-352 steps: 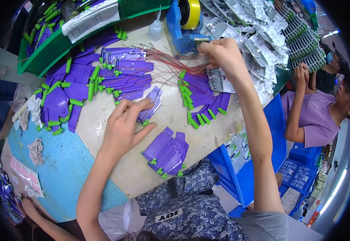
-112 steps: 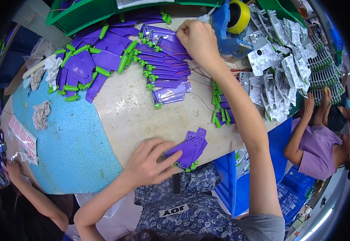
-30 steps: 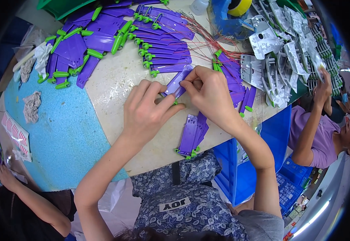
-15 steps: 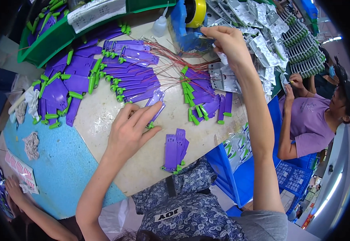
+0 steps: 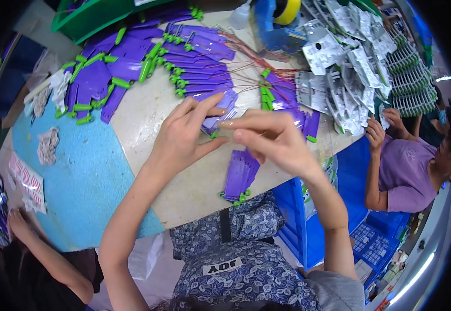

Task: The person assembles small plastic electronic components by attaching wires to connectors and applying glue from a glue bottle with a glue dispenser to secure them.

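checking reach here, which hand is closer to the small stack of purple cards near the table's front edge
Right. The right hand hovers just above the stack of purple cards; the left hand is farther off to its upper left.

Flat purple card (image 5: 219,120) with green clip at lower end, tilted, pinched under left hand (image 5: 184,137) fingertips, touching right hand (image 5: 272,140) fingertips. Stack of purple cards (image 5: 240,176) flat just below right hand.
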### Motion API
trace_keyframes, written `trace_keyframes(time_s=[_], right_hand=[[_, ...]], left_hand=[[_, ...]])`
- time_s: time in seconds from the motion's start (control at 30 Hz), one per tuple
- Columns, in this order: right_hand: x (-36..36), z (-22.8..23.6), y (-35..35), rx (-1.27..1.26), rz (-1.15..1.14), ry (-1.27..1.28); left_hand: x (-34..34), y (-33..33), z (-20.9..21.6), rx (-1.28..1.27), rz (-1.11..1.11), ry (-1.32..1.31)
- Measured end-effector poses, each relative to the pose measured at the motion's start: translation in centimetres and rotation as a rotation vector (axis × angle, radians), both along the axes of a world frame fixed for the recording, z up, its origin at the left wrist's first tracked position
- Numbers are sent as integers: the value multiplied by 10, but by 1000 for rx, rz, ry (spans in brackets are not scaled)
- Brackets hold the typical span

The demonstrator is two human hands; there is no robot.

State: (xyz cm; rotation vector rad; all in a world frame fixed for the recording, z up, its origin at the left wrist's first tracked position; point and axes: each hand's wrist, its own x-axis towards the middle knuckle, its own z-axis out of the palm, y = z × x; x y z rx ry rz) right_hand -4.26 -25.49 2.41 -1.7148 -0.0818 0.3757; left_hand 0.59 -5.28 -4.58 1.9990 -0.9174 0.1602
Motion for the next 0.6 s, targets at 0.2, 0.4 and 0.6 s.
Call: trace_keyframes(time_s=[0.2,0.4,0.6], right_hand=[[12,-35,5,-332,7,-118],[35,-32,9,-691,-144,-725],[159,-46,1,-971,-317,-833]], left_hand=[[-14,1,-8,7,75,-86],[-32,-6,-12,111,234,-167],[-76,-16,12,93,223,-57]])
